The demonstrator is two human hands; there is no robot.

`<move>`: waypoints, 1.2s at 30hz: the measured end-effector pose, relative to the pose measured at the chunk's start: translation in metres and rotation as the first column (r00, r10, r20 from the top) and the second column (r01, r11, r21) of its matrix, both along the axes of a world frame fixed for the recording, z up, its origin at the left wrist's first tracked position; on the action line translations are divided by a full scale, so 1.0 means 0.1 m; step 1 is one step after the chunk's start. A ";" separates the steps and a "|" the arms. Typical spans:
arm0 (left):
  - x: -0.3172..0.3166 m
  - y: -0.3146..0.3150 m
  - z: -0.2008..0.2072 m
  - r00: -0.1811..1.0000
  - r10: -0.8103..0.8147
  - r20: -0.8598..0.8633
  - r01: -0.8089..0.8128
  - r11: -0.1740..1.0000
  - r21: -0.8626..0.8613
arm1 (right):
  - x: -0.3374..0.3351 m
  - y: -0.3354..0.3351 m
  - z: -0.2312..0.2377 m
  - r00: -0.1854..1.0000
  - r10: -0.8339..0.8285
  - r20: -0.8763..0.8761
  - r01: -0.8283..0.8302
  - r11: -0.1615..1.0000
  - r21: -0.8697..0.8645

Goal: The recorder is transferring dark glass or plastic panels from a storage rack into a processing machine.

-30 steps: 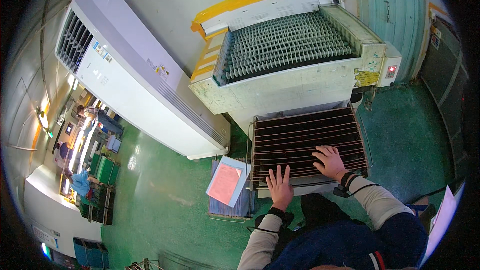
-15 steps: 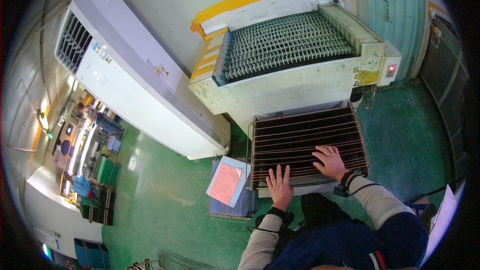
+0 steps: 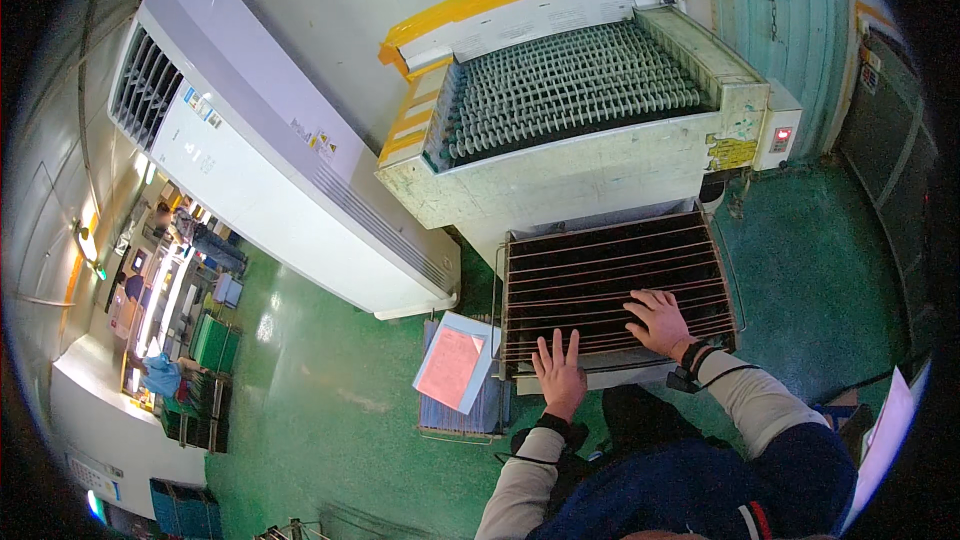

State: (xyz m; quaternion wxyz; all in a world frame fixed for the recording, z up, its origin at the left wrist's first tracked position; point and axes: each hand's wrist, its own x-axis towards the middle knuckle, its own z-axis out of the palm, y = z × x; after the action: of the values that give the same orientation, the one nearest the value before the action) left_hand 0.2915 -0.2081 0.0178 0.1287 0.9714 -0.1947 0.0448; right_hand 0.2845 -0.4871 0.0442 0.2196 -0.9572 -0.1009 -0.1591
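A wire rack (image 3: 615, 250) stands before me, with thin copper-coloured edges of upright panels or wires running across its dark inside. My left hand (image 3: 562, 377) rests at its near left part, fingers spread and pointing away from me. Over the near right part lies my right hand (image 3: 660, 324), its fingers stretched out to the left across the thin edges. Both hands look empty. Whether the fingertips press on the edges or only hover cannot be made out. Dark bands circle both wrists.
Beyond the rack is a roller conveyor machine (image 3: 560, 155) with a small control box (image 3: 779, 135). A tall white air conditioner (image 3: 290, 155) leans in view at left. Left of the rack, a pink sheet (image 3: 452, 368) lies on another rack (image 3: 460, 420). People work at far left.
Both hands stay in the same place on the rack. At far left, a distant person's posture has shifted slightly.
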 end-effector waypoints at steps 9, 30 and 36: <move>0.01 0.00 -0.02 1.000 0.000 -0.003 0.000 1.000 0.004 | 0.00 0.00 0.00 1.000 0.003 0.023 -0.003 1.000 0.002; 0.00 0.00 0.01 1.000 -0.005 -0.012 0.005 1.000 0.006 | 0.01 -0.01 -0.03 1.000 0.006 0.024 -0.006 1.000 0.006; 0.00 0.00 0.03 1.000 -0.002 -0.028 0.003 1.000 0.004 | 0.00 -0.01 -0.03 1.000 0.004 0.015 -0.004 1.000 0.006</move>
State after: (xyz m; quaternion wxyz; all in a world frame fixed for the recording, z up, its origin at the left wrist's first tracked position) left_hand 0.2916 -0.2082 0.0209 0.1296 0.9719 -0.1941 0.0306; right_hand 0.2846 -0.4879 0.0416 0.2219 -0.9552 -0.1041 -0.1661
